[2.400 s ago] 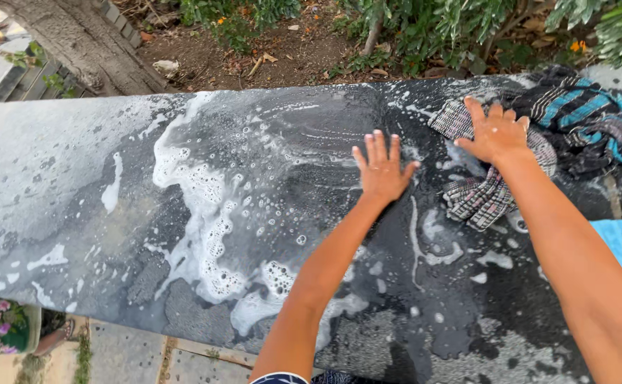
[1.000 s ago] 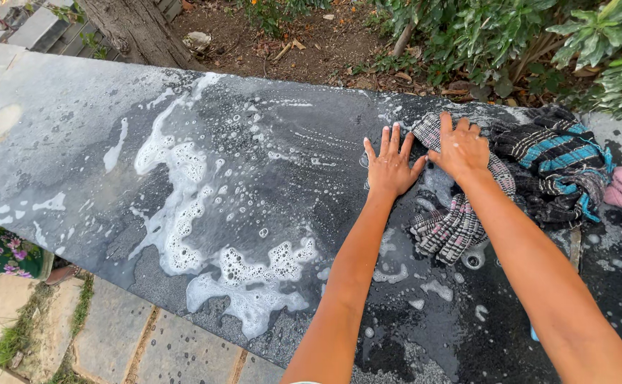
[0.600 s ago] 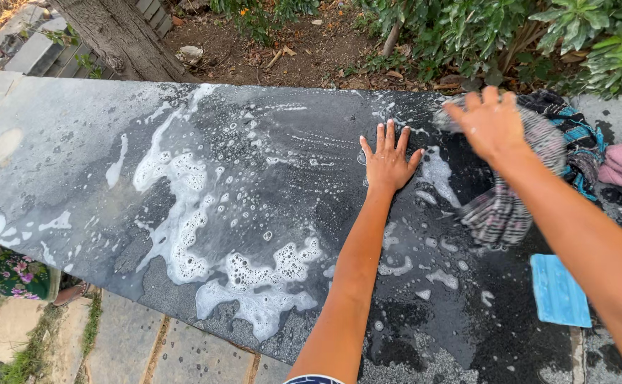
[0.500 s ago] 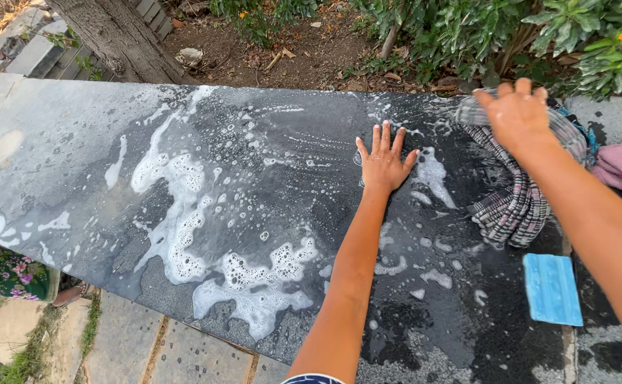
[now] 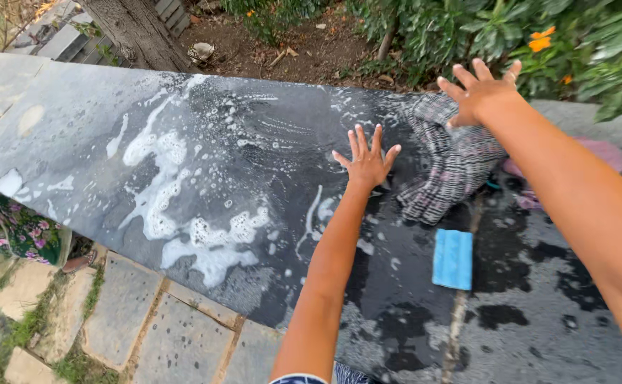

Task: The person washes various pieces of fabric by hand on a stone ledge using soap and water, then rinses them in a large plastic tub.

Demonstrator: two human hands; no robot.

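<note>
My left hand (image 5: 365, 161) lies flat with fingers spread on a wet, dark stone slab (image 5: 268, 121). My right hand (image 5: 479, 91) reaches out over the slab's far edge with fingers fanned. A grey checked cloth (image 5: 453, 160) hangs bunched from under its palm, and the lower end of the cloth trails on the wet stone just right of my left hand. White soap foam (image 5: 183, 220) spreads over the left half of the slab.
A blue rectangular block (image 5: 453, 258) lies on the slab below the cloth. A pink cloth (image 5: 602, 153) lies behind my right arm. Bushes (image 5: 538, 35), soil and a tree trunk (image 5: 137, 28) lie beyond; paving stones (image 5: 147, 320) and another person's flowered clothing (image 5: 12, 227) below left.
My right hand has lifted the checked cloth off the dark striped cloth and swung it up toward the far edge. My left hand stayed flat on the slab. The view shifted right.
</note>
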